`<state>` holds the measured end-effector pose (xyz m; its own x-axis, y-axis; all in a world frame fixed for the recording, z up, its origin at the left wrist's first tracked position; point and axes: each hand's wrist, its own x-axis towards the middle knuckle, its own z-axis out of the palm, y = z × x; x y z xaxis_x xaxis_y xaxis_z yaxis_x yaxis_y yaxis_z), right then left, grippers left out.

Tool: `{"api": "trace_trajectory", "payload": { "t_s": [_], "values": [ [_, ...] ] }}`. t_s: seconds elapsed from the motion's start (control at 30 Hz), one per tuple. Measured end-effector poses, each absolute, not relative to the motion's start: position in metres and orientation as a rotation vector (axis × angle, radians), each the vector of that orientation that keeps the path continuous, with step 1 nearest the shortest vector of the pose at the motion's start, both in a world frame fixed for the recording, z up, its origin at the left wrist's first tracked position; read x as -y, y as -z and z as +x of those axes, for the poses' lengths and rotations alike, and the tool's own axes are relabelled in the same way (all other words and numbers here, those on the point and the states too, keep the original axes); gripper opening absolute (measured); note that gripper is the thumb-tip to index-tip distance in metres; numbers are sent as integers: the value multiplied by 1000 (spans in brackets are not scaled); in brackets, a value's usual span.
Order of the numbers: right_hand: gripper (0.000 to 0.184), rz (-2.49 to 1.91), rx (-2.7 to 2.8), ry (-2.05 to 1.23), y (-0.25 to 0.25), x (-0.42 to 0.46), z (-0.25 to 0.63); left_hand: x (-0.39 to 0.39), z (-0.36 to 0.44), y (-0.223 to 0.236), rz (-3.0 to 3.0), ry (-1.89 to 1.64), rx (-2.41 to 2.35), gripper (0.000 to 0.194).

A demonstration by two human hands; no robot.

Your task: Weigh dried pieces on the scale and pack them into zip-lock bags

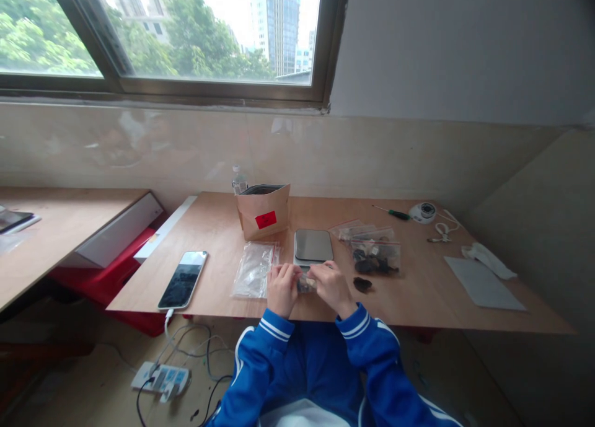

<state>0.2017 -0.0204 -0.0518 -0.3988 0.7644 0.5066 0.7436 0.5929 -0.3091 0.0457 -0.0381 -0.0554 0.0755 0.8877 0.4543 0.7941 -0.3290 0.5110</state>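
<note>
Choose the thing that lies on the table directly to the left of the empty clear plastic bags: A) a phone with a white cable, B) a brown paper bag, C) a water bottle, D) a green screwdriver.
A: the phone lies flat near the table's front edge, left of the clear plastic bags, with its white cable hanging down from it.

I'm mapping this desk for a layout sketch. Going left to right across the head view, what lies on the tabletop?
Smartphone → empty clear bags → digital scale → bag of dark pieces → green-handled screwdriver → grey sheet.
</note>
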Motion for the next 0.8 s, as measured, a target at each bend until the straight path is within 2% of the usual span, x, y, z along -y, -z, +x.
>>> {"api": "trace_trajectory", "payload": {
  "t_s": [0.17,0.3,0.5,0.6,0.8],
  "values": [
    [19,-1283,2246,-16,47,25,198,42,48,57,2208,-1109,-1739,17],
    [25,-1272,2241,-53,48,24,201,42,45,58,2234,-1091,-1690,22],
    [24,-1198,2210,-116,31,27,225,36,28,58,2213,-1208,-1365,24],
    [26,-1264,2146,-38,15,25,259,36,17,55,2152,-1242,-1365,26],
    [27,-1710,1946,171,9,-15,375,40,3,51,1966,-1196,-1448,26]
  ]
}}
